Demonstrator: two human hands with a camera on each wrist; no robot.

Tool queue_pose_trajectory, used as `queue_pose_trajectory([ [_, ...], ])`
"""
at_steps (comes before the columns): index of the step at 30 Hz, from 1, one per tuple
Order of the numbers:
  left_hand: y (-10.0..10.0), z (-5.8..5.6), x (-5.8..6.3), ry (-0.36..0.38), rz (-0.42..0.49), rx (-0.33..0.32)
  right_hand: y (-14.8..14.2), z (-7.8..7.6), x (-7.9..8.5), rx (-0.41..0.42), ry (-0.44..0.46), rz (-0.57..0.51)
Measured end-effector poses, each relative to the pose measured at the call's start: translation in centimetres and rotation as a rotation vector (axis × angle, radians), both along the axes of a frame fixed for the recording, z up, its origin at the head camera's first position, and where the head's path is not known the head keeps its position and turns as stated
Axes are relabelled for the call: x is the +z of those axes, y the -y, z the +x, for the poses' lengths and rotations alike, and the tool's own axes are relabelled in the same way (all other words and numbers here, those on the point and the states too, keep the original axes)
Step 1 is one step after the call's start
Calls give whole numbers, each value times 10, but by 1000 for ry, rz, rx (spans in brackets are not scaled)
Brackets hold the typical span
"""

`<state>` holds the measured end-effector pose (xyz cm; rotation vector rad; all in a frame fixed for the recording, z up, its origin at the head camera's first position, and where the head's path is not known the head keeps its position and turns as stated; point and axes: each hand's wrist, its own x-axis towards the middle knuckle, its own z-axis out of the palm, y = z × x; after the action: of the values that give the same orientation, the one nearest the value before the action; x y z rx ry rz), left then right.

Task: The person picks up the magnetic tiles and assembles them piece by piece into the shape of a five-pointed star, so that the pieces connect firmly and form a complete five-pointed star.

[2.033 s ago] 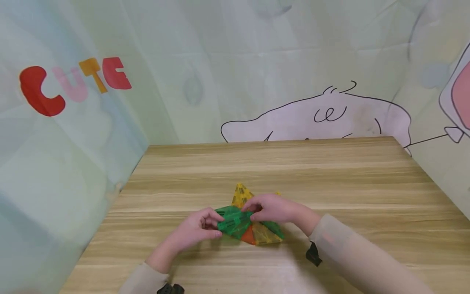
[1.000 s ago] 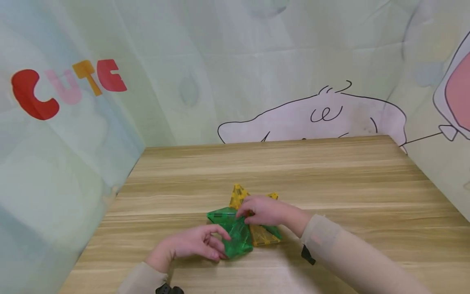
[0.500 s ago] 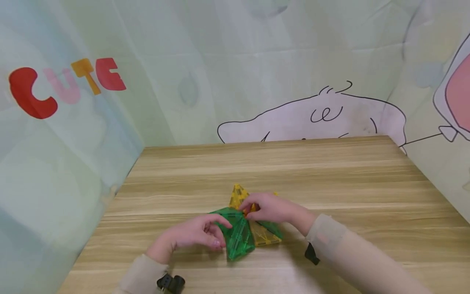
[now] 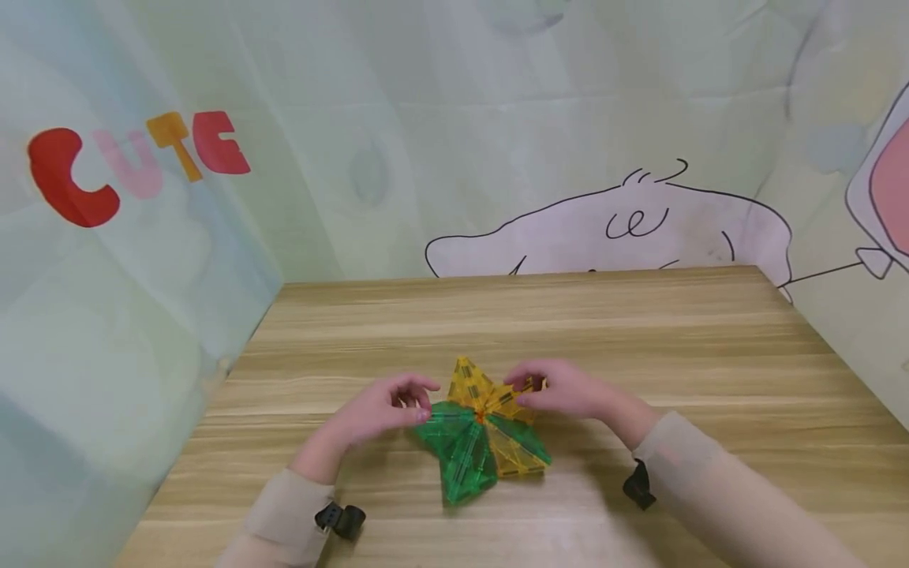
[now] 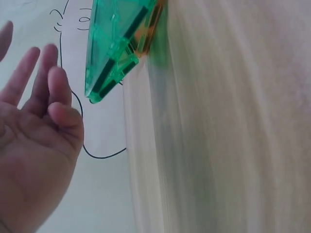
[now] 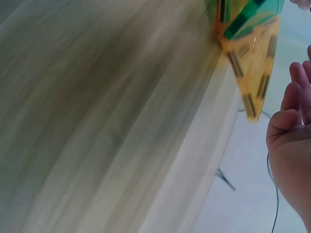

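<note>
A star-shaped build of see-through magnetic tiles, with green tiles (image 4: 469,461) at the left and front and yellow tiles (image 4: 466,384) at the back and right, stands on the table. Its ridges meet at a raised middle. My left hand (image 4: 379,414) hovers by the left green point, fingers lightly bent; in the left wrist view a gap shows between this hand (image 5: 36,141) and the green tile (image 5: 109,53). At the right yellow point is my right hand (image 4: 564,388), its fingertips overlapping the tile. The right wrist view shows its fingers apart from the orange-yellow tile (image 6: 253,68).
The wood-grain table (image 4: 625,331) stretches around the build. Behind and to the left hangs a pale printed cloth (image 4: 341,181) with cartoon drawings and letters. A black wrist camera (image 4: 341,521) sits on the left cuff, another (image 4: 639,485) on the right.
The front green tiles swung from the left to form a point toward me. My right hand left the star's middle and moved right; my left hand rose away from the front green tiles.
</note>
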<state>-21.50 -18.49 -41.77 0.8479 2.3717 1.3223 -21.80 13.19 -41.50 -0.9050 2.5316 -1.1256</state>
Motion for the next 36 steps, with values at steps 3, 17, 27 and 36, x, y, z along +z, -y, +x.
queue_pose_trajectory([
  [3, -2, -5, 1, -35, -16, 47, -12, 0, -2, -28, -7, -30],
  [17, -9, -24, -2, -63, -86, 110, -70, 5, -10, -238, 10, -35],
  [27, 5, -32, -6, -144, -107, 217, -112, 12, -18, -361, -36, -55],
  [36, 20, -34, -6, -175, -179, 275, -141, 18, -12, -416, -86, 3],
])
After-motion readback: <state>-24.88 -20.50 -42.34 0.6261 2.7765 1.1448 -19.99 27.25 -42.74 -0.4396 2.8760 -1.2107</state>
